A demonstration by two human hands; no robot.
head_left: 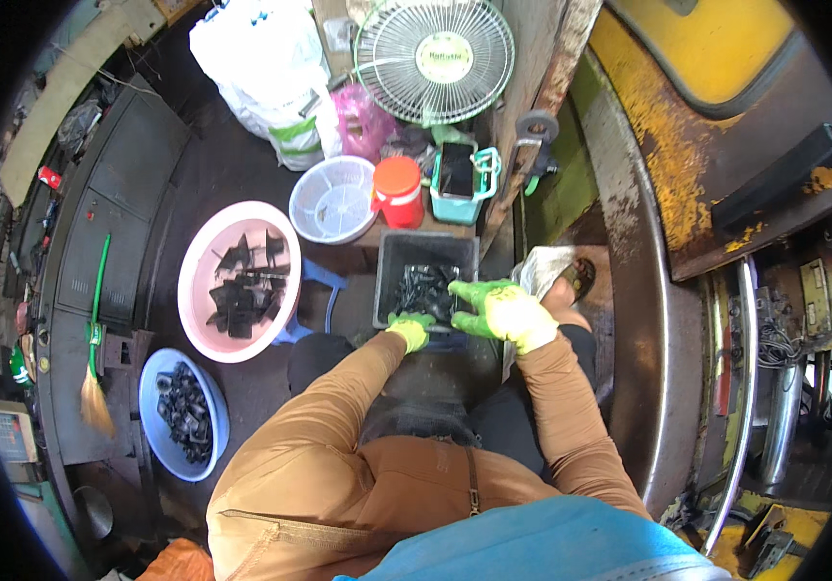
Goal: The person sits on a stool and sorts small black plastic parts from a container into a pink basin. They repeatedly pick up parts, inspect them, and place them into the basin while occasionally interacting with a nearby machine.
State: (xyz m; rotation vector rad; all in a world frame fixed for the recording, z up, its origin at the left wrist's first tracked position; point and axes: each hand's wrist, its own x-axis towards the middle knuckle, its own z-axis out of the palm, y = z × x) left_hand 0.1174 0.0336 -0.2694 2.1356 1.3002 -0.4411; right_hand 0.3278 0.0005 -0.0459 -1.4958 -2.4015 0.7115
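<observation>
A dark grey rectangular bin [386, 266] stands in front of me, holding a jumble of small black parts [425, 287]. Both my hands wear yellow-green gloves. My left hand [411, 332] is at the bin's near left corner, its fingers curled over the near rim; their tips are partly hidden. My right hand [505, 314] is over the bin's near right side. Its fingers are stretched apart, pointing in toward the black parts, and I see nothing held in them.
To the left are a pink basin [190, 315] of black molded pieces and a blue basin [150, 426] of smaller ones. Behind the bin are a white basket [331, 198], a red jug [399, 198], a teal basket [456, 209] and a fan [435, 92]. Worn machinery [643, 290] borders my right.
</observation>
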